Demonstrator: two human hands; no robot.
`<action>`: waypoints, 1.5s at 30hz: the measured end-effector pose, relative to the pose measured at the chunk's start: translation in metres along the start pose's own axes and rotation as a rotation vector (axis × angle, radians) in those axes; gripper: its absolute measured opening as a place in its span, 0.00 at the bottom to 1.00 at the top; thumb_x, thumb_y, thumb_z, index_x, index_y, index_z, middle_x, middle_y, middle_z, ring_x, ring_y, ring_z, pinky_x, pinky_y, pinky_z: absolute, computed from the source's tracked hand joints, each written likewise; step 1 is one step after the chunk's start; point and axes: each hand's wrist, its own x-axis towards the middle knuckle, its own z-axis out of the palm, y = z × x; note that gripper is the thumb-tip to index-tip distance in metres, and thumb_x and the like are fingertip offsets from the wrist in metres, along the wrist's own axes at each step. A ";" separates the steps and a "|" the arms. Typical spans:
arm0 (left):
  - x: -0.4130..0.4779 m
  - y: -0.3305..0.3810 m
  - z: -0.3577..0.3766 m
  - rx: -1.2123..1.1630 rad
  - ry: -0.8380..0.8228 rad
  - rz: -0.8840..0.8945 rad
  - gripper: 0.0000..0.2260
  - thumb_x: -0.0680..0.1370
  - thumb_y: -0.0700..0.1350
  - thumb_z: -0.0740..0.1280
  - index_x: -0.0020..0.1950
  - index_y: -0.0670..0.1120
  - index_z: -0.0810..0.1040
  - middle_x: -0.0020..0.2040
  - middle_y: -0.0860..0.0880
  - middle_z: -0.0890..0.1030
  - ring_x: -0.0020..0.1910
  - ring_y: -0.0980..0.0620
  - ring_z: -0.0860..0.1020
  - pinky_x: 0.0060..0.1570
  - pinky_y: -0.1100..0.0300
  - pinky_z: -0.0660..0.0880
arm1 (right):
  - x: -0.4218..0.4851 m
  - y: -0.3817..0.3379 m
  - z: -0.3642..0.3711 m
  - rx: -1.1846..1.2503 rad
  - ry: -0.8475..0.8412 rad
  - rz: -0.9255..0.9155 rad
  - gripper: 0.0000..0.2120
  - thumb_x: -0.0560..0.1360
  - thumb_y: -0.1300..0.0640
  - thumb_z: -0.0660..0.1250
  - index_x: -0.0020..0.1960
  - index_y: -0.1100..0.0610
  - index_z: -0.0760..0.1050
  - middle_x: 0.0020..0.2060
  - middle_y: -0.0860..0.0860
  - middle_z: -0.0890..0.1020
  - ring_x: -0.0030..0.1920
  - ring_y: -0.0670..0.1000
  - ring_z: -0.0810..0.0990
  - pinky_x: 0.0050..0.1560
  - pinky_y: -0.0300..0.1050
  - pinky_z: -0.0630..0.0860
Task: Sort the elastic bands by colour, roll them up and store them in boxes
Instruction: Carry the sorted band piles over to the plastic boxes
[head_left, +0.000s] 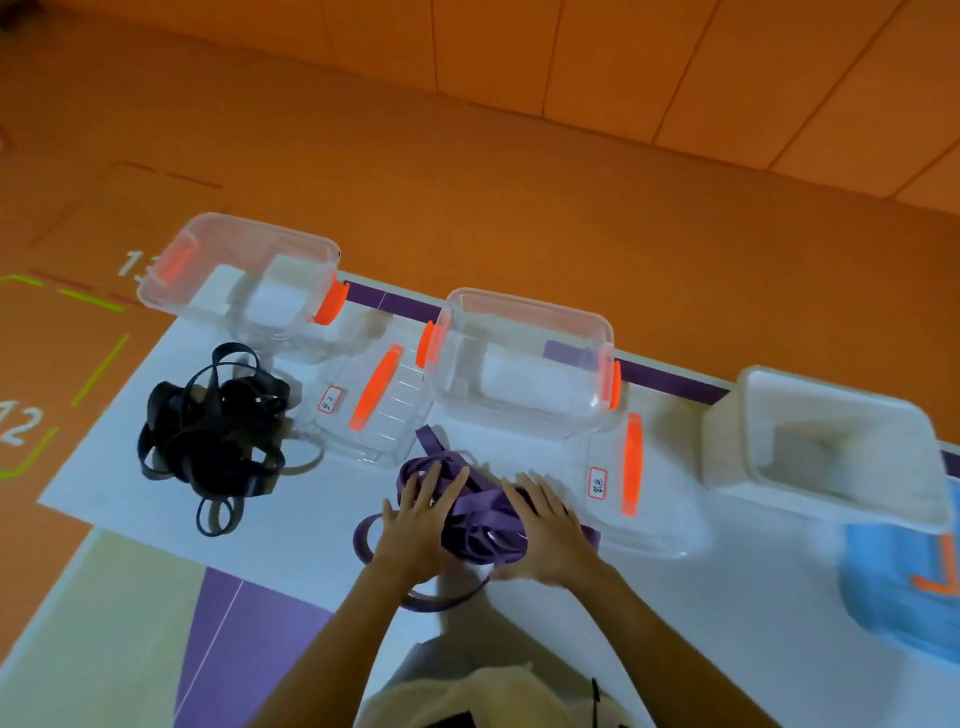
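Note:
A tangled heap of purple elastic bands (480, 519) lies on the white mat in front of me. My left hand (415, 519) presses its left side with straight, spread fingers. My right hand (545, 525) presses the right side the same way. A heap of black elastic bands (213, 436) lies apart to the left. Two clear boxes with orange clips stand behind: one at the back left (239, 275), one in the middle (524, 358). Both look empty. Their clear lids (379, 405) (623, 483) lie flat beside them, each with a small label.
A white open tub (831, 447) stands at the right on the mat (727, 623). A blue item (904, 587) with an orange mark lies at the right edge. Orange floor with painted lines and numbers surrounds the mat.

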 end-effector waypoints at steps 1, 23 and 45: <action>0.000 -0.001 0.001 -0.014 -0.024 0.006 0.54 0.75 0.67 0.73 0.84 0.62 0.34 0.86 0.50 0.35 0.85 0.35 0.43 0.77 0.24 0.56 | 0.000 0.001 0.000 -0.007 -0.030 -0.010 0.63 0.66 0.24 0.72 0.85 0.42 0.38 0.86 0.48 0.42 0.85 0.57 0.40 0.82 0.66 0.48; -0.016 0.037 -0.012 0.038 0.248 0.063 0.26 0.86 0.63 0.56 0.83 0.59 0.64 0.85 0.44 0.62 0.85 0.39 0.56 0.80 0.32 0.50 | -0.044 -0.017 -0.005 -0.085 0.248 0.080 0.35 0.83 0.37 0.60 0.85 0.45 0.53 0.86 0.51 0.49 0.85 0.57 0.47 0.82 0.65 0.52; -0.132 0.412 0.049 0.290 0.355 0.480 0.20 0.85 0.54 0.60 0.76 0.51 0.75 0.78 0.48 0.73 0.79 0.45 0.68 0.79 0.44 0.60 | -0.382 0.213 0.013 -0.033 0.661 0.513 0.20 0.82 0.42 0.62 0.70 0.49 0.76 0.63 0.49 0.81 0.60 0.54 0.82 0.58 0.51 0.75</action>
